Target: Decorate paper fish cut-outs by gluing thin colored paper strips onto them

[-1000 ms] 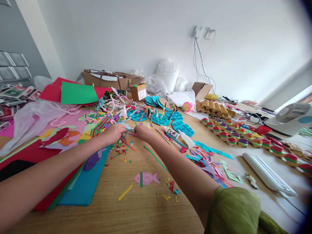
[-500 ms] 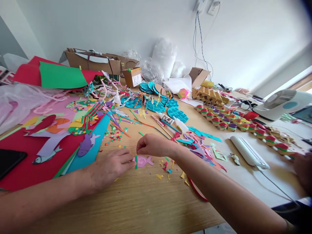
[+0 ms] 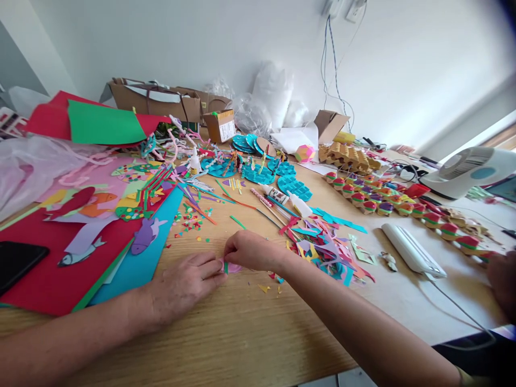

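Observation:
A small pink paper fish [image 3: 234, 267] lies on the wooden table between my hands, with a narrow green paper strip [image 3: 226, 267] across its left part. My left hand [image 3: 192, 279] rests palm down, its fingers stretched out and their tips at the fish's left end. From the right, my right hand [image 3: 249, 250] comes down over the fish with thumb and forefinger pinched at the strip's upper end. It hides most of the fish's tail. Another green strip [image 3: 237, 222] lies just beyond, near tiny coloured paper bits [image 3: 196, 217].
Paper fish, such as a purple one [image 3: 148, 235], lie on coloured sheets at left, beside a black phone [image 3: 20, 263]. Glue bottles [image 3: 299, 204] and paper scraps [image 3: 322, 244] lie beyond my right forearm. Painted egg-carton pieces [image 3: 371, 199] and a white device [image 3: 413, 250] stand right. Another person's hand [image 3: 502, 279] shows at the edge.
My right hand has lowered onto the green strip and now covers more of the fish. My left hand stays nearly in place at the fish's left end.

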